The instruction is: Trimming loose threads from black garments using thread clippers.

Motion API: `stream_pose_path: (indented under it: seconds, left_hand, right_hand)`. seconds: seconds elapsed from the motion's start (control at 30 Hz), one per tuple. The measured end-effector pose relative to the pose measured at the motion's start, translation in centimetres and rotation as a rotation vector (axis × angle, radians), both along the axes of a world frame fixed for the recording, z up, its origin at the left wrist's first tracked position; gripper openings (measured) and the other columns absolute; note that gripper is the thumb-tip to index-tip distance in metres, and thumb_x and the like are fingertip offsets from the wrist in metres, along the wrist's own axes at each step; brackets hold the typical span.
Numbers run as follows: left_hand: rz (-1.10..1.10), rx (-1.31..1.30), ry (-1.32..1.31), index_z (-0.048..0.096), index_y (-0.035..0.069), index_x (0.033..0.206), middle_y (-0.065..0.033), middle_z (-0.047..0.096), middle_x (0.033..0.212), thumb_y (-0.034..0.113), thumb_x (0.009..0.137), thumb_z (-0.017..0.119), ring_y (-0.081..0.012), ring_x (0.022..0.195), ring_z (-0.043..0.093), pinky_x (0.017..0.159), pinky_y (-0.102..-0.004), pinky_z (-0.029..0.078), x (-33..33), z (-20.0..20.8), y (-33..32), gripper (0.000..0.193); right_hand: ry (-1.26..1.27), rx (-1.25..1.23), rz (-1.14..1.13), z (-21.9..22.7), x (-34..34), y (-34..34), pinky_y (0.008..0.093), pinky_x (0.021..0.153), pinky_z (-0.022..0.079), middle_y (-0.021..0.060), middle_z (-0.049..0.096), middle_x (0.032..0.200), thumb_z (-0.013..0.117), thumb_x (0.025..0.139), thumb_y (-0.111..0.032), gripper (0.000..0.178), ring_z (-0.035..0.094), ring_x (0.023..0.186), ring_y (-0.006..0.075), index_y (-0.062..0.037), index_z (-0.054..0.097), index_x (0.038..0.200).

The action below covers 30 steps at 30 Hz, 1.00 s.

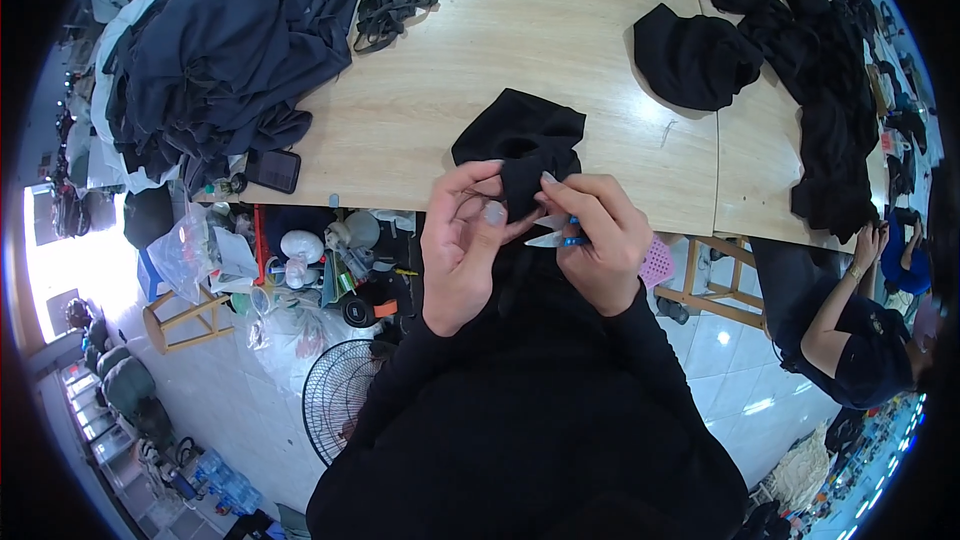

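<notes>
Close to the table's front edge, my left hand pinches the edge of a black fabric piece, whose far end rests on the tabletop. My right hand also grips the cloth between thumb and forefinger. Tucked in the right palm is a small pair of thread snips with blue handles, its pale blades pointing left, just below the cloth. Fingers cover part of the fabric, so the pinched edge shows only partly.
On the wooden table lie a dark clothing pile, black straps, a phone and another black fabric piece. A co-worker sits at the right beside long black cloth. A fan stands below left.
</notes>
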<state>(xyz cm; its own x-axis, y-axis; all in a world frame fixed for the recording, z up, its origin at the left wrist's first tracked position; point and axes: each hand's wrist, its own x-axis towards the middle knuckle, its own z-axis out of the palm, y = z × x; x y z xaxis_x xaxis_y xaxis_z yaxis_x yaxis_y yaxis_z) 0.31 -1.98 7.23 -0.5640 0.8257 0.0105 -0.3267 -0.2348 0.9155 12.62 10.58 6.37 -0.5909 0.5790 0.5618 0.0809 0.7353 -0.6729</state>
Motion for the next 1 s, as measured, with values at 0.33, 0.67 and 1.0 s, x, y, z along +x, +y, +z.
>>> stream_pose_path:
  seconds: [0.33,0.67,1.0]
  left_hand:
    - [0.066,-0.029,0.187,0.062,-0.006,0.144,-0.0162,0.071,0.133,-0.014,0.102,0.066,-0.0189,0.116,0.074,0.099,-0.029,0.059,0.7,-2.0,0.4,0.043]
    - [0.253,-0.047,0.575,0.078,-0.005,0.116,-0.0105,0.07,0.117,-0.009,0.094,0.08,-0.0154,0.096,0.078,0.077,-0.0229,0.062,0.2,-3.0,0.9,0.022]
    - [0.242,0.017,0.064,0.062,-0.006,0.116,-0.0093,0.064,0.121,0.002,0.109,0.066,-0.0128,0.1,0.069,0.104,-0.0437,0.065,-0.1,-2.3,0.9,0.012]
  right_hand:
    - [0.044,-0.172,-0.026,1.1,0.3,-1.2,0.0328,0.066,0.053,0.0142,0.066,0.089,0.064,0.074,0.02,0.03,0.067,0.074,0.028,0.0013,0.066,0.097]
    - [0.041,-0.078,0.074,2.0,0.5,-1.9,0.0309,0.057,0.053,0.0119,0.067,0.09,0.069,0.074,0.015,0.027,0.068,0.067,0.0245,0.0007,0.069,0.097]
    - [0.023,-0.466,-0.096,0.1,2.2,0.1,0.0295,0.064,0.051,0.0108,0.069,0.09,0.083,0.098,-0.016,0.03,0.068,0.07,0.0197,0.0007,0.062,0.112]
